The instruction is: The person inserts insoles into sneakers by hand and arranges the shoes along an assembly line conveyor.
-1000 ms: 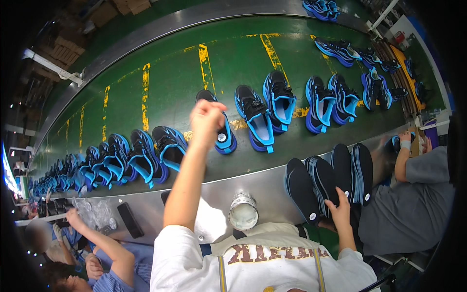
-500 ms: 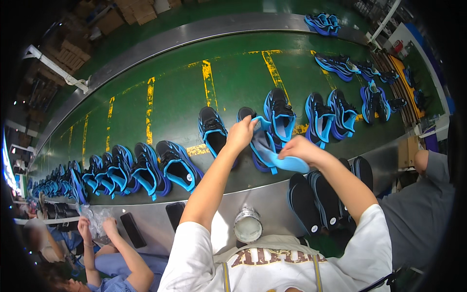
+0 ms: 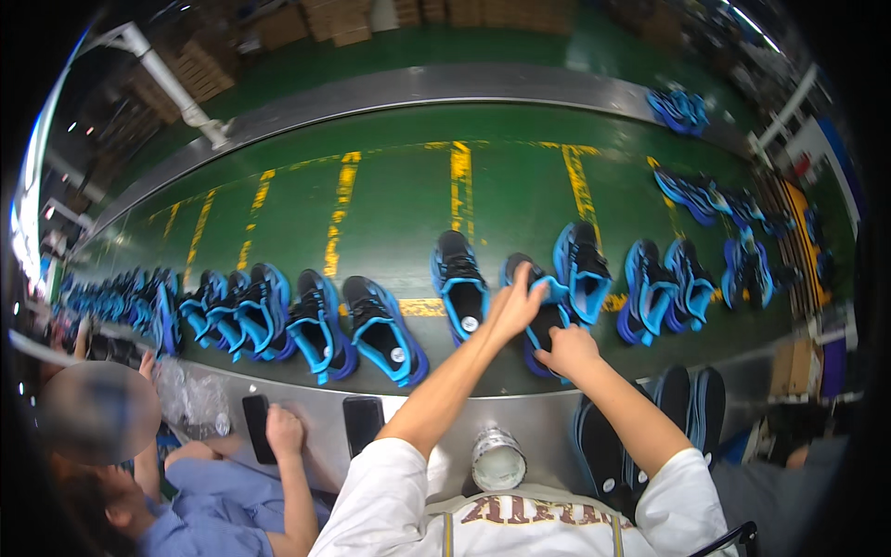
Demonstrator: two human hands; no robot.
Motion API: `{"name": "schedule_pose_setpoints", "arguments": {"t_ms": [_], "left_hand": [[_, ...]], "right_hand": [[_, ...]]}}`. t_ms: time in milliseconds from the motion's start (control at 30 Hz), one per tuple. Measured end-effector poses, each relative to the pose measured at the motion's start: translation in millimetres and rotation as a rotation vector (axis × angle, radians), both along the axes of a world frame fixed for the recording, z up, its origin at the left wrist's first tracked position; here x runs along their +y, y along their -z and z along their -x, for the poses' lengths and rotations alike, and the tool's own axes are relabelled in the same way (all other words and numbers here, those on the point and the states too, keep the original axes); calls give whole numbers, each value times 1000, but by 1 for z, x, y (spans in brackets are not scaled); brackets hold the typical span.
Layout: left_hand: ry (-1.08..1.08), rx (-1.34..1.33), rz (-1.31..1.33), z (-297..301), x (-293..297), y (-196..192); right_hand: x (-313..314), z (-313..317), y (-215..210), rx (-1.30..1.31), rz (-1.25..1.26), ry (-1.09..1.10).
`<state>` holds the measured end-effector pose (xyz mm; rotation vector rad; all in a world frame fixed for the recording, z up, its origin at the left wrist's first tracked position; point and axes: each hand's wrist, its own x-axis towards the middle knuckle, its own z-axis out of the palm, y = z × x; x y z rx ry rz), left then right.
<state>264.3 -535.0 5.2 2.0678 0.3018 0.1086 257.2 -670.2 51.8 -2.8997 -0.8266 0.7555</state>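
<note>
A black and blue sneaker (image 3: 526,266) lies between my hands on the green belt, toe pointing away. My left hand (image 3: 513,309) is closed at its tongue and opening. At the heel end, my right hand (image 3: 569,352) has its fingers bent down on a black insole (image 3: 544,329), which now sits largely inside the shoe. My fingers partly hide the heel. Close on the left stands another sneaker (image 3: 459,283) with an insole inside, and just right of my hands is a further sneaker (image 3: 586,269).
Black insoles (image 3: 597,444) lie on the metal ledge to my right. A round tin (image 3: 498,461) stands before me, with a phone (image 3: 363,422) to its left. More sneakers (image 3: 383,332) line the belt. A co-worker's hand (image 3: 283,432) touches another phone (image 3: 257,429) at left.
The insole, earlier bent with its blue underside showing, has gone down into the sneaker. My right hand has moved in toward the heel. The view has shifted, and the co-worker's hand has reached the phone.
</note>
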Motion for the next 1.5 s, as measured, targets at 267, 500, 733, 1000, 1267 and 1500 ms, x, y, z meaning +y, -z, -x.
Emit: {"name": "schedule_pose_setpoints", "arguments": {"t_ms": [267,500,733,1000,1267,1500], "left_hand": [[-19,-166,168,-3,-6,42],[-70,-163,64,10,-8,22],[-54,-207,58,5,-11,24],[-37,-170,109,7,-9,25],[-134,-4,59,10,-19,10],[-268,-227,-267,17,-57,30]], "right_hand": [[-14,-4,59,-223,-153,-302],[-10,-25,96,-263,-182,-278],[5,-61,109,125,533,-682],[5,-57,109,194,621,-737],[3,-46,82,169,357,-669],[8,-63,132,115,-184,-754]]}}
